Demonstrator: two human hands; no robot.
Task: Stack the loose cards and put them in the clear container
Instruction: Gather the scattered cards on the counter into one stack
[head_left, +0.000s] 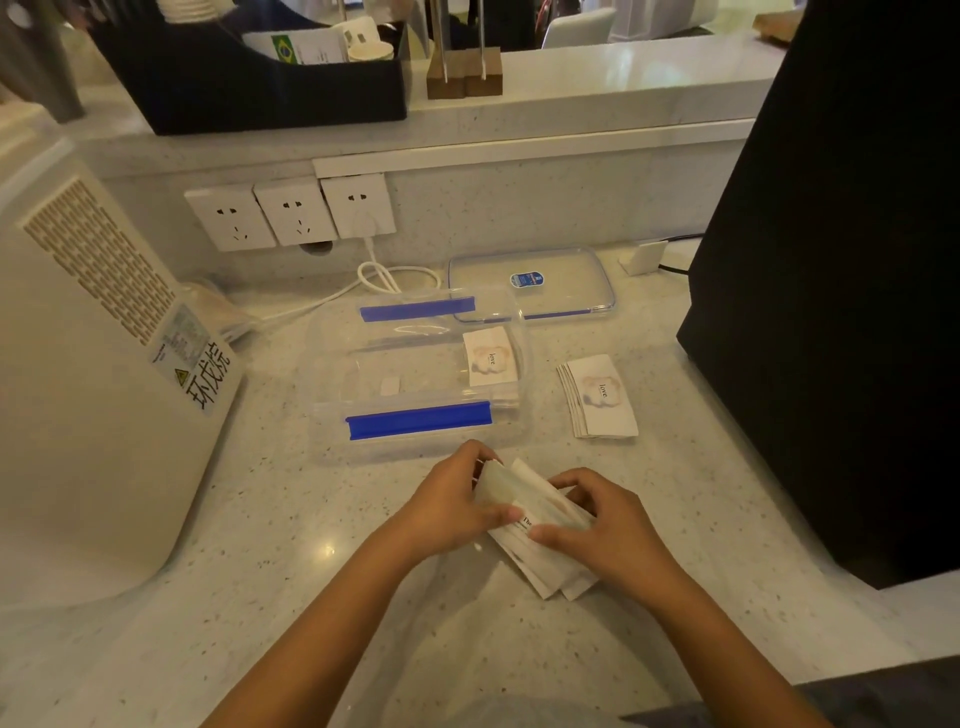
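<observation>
The task looks partly done. One "love" card already lies inside the clear container, at its right end. Both hands grip a fanned bundle of cards on the near surface: the left hand pinches its far end, the right hand presses its right side. A second small stack waits right of the container. The lid lies beyond, clear of the opening. A white cable and black box stand aside; nothing blocks the way.
</observation>
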